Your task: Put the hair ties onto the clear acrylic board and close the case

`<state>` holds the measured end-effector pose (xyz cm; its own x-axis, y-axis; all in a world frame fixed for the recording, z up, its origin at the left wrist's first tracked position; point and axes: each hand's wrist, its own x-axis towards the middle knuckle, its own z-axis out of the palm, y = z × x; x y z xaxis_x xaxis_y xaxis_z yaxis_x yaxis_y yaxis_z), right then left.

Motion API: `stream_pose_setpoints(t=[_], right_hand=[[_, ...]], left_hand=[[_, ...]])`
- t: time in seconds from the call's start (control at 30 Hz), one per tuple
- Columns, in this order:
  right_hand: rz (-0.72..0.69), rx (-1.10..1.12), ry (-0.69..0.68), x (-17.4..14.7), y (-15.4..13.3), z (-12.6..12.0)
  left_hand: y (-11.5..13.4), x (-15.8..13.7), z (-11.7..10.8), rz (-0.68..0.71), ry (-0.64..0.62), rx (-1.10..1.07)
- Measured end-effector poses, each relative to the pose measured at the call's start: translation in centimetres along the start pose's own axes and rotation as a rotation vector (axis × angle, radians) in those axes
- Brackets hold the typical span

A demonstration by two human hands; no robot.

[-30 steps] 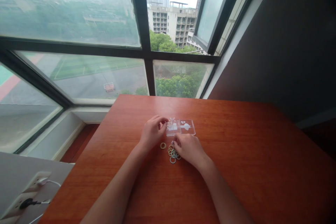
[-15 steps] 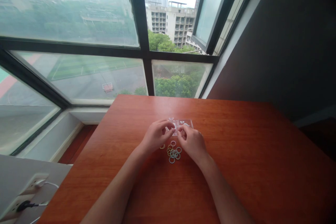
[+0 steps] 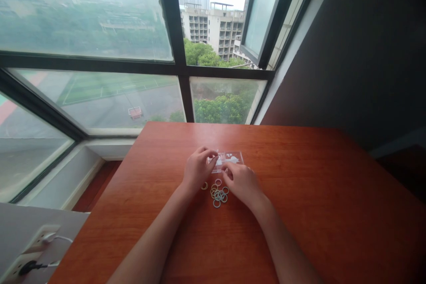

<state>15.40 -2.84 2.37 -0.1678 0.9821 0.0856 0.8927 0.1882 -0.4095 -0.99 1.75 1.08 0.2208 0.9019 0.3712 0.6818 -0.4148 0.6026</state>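
Note:
A clear plastic case (image 3: 237, 158) with white printing or contents lies on the table, partly hidden behind my hands. My left hand (image 3: 199, 167) is over the case's left side, thumb and forefinger pinched together; what is between them is too small to make out. At the front right of the case is my right hand (image 3: 242, 181), fingers curled and closed, their tips partly hidden. Just below both hands, a loose pile of small thin rings (image 3: 219, 195) in pale green, yellow and grey overlaps. A pink ring (image 3: 218, 182) tops the pile, and yellowish rings (image 3: 204, 186) lie near my left wrist.
The reddish-brown wooden table (image 3: 316, 195) extends to both sides. Beyond its far edge stand dark-framed windows (image 3: 184, 69), one pane swung outward. Wall sockets (image 3: 31, 253) with plugged-in cords are at the lower left, beside the table edge.
My hands have drawn slightly apart at the fingertips, the left one rising a little. More of the clear case shows between them. The view has shifted slightly; the ring pile looks unchanged.

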Motion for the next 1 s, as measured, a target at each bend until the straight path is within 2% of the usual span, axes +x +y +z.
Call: stream_pose_setpoints(t=[0.17, 0.33, 0.7, 1.0], right_hand=[[-0.038, -0.047, -0.115, -0.2, -0.4, 0.1], [-0.023, -0.088, -0.167, -0.3, -0.5, 0.2], [0.003, -0.062, -0.115, -0.2, -0.3, 0.1], [-0.013, -0.129, -0.154, -0.4, -0.5, 0.4]], left_hand=[[-0.2, 0.0, 0.2, 0.001, -0.011, 0.045], [-0.7, -0.2, -0.5, -0.02, 0.001, 0.027], [-0.7, -0.4, -1.1, 0.001, -0.007, 0.014], [-0.5, -0.4, -1.3, 0.015, -0.026, 0.009]])
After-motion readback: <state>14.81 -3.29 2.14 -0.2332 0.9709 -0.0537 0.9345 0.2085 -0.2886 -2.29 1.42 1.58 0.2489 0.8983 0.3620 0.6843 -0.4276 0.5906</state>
